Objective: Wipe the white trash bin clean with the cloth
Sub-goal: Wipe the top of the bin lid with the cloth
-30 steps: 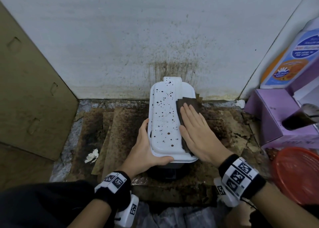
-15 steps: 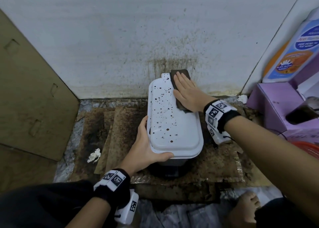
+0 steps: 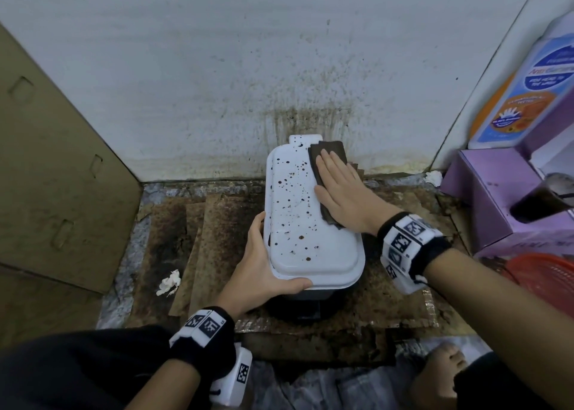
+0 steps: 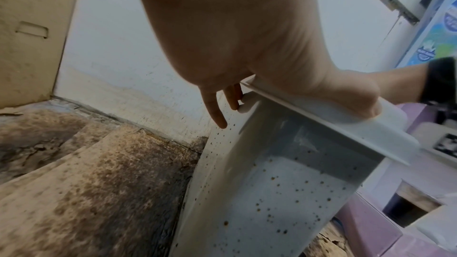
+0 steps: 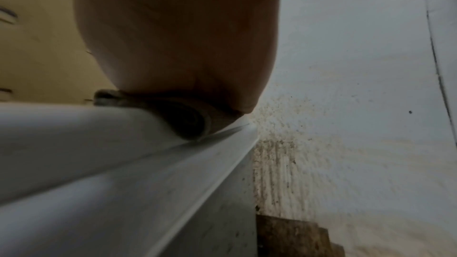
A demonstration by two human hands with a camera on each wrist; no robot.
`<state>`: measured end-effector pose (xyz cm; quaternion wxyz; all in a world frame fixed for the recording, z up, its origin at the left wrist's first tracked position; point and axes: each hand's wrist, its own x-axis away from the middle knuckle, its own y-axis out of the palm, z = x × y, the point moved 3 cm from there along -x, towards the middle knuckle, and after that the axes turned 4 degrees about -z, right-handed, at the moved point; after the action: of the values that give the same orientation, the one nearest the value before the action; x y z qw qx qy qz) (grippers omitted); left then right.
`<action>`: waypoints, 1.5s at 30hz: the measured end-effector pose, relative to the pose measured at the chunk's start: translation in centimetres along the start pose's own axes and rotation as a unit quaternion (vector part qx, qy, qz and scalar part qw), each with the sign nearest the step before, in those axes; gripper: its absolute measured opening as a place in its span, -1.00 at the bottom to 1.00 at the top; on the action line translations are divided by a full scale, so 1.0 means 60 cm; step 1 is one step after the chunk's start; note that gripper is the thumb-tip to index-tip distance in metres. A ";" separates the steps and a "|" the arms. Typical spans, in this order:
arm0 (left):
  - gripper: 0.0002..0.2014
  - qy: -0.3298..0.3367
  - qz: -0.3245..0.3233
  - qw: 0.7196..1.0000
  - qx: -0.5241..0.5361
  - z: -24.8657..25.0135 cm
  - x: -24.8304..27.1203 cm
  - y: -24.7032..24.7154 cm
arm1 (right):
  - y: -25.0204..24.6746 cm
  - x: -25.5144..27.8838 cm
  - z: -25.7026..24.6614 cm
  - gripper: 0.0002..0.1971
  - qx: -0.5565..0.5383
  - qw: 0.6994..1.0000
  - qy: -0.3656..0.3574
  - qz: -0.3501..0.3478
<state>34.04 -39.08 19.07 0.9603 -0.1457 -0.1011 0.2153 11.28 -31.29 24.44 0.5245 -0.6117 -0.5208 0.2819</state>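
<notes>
The white trash bin stands against the wall, its lid speckled with brown spots. A dark brown cloth lies on the lid's far right part. My right hand presses flat on the cloth with straight fingers. My left hand grips the lid's near left corner, thumb over the front rim. In the left wrist view the left hand has its fingers down the spotted side of the bin. The right wrist view shows the palm on the rolled cloth edge above the lid.
A stained white wall is right behind the bin. A cardboard panel leans at the left. Dirty cardboard sheets cover the floor, with a crumpled tissue. At the right are a purple box, a red basket and my bare foot.
My right hand slid the cloth from the lid's near right side up to its far end, then a little back toward me. My left hand kept its hold on the corner.
</notes>
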 end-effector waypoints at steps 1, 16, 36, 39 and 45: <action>0.39 0.002 -0.001 1.000 0.001 -0.001 0.000 0.000 | 0.006 0.023 -0.009 -0.36 -0.002 1.000 -0.001 -0.001; 0.40 -0.001 -0.014 1.000 0.027 0.001 -0.005 -0.003 | -0.008 -0.025 0.006 -0.33 0.063 0.998 0.011 0.008; 0.39 0.004 -0.002 0.999 0.041 -0.001 -0.002 0.006 | 0.022 0.035 -0.003 -0.28 -0.112 0.993 0.003 0.023; 0.40 0.003 0.002 0.999 0.035 -0.003 -0.002 0.007 | 0.047 0.092 -0.032 -0.28 -0.118 0.992 0.006 0.039; 0.41 0.005 0.007 0.999 0.033 -0.005 -0.002 0.008 | 0.058 0.123 -0.060 -0.30 -0.135 0.990 0.031 0.036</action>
<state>33.82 -38.77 18.60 0.9636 -0.1160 -0.0884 0.2242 17.88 -25.32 23.73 0.4428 -0.7037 -0.5149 0.2086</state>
